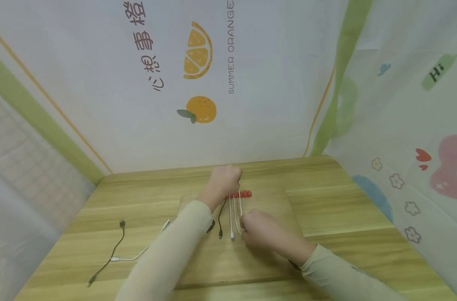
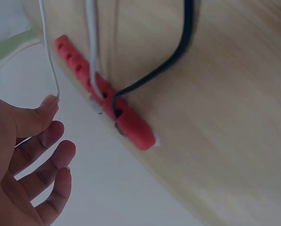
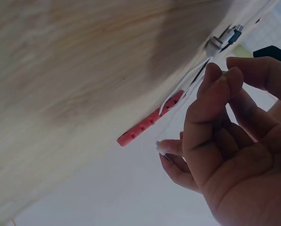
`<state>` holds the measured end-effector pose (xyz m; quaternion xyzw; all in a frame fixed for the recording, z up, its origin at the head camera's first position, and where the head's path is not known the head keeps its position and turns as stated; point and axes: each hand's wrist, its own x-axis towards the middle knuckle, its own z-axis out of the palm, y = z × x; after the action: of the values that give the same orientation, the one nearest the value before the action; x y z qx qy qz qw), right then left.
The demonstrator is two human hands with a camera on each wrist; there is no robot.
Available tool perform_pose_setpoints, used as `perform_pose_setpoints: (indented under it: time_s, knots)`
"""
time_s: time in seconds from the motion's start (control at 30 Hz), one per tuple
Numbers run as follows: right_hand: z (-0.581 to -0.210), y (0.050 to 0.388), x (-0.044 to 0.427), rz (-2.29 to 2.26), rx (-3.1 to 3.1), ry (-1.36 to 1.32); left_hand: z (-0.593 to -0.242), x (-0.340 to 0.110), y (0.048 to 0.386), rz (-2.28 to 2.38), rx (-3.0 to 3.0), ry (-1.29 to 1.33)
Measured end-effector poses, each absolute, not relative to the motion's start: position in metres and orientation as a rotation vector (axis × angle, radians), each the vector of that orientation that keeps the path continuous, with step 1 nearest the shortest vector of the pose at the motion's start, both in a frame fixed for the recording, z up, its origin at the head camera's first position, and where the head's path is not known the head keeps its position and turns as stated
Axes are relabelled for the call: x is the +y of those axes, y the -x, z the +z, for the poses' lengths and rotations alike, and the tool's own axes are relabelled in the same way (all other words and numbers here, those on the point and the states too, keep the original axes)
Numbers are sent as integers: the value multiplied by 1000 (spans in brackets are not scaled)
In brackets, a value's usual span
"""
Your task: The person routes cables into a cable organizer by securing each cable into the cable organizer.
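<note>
A red cable holder (image 1: 246, 194) with a row of slots lies at the far edge of the wooden board. A black cable (image 2: 152, 74) and a white cable (image 2: 92, 42) sit in its slots. Beyond the holder my left hand (image 1: 224, 182) pinches another white cable (image 2: 51, 59) between thumb and index finger, its other fingers loosely bent. That cable is held above the holder, apart from it. On the near side my right hand (image 1: 264, 230) pinches a white strand between thumb and fingertips; the fingers hide the gripped part.
Left of the board (image 1: 251, 263), a black cable (image 1: 117, 246) and a white cable (image 1: 139, 253) cross on the wooden table (image 1: 74, 255). Plug ends (image 3: 215, 46) of the slotted cables lie near my right hand. A printed cloth (image 1: 266, 104) hangs behind the table.
</note>
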<state>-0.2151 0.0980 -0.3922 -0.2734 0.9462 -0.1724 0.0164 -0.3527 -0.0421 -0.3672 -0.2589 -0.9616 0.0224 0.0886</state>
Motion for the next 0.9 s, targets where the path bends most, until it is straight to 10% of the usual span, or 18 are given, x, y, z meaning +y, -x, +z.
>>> perform_pose_setpoints:
  time_s: [0.9]
  knots:
    - [-398, 226, 96, -360, 2940, 989, -390, -31, 372, 142, -2982, 730]
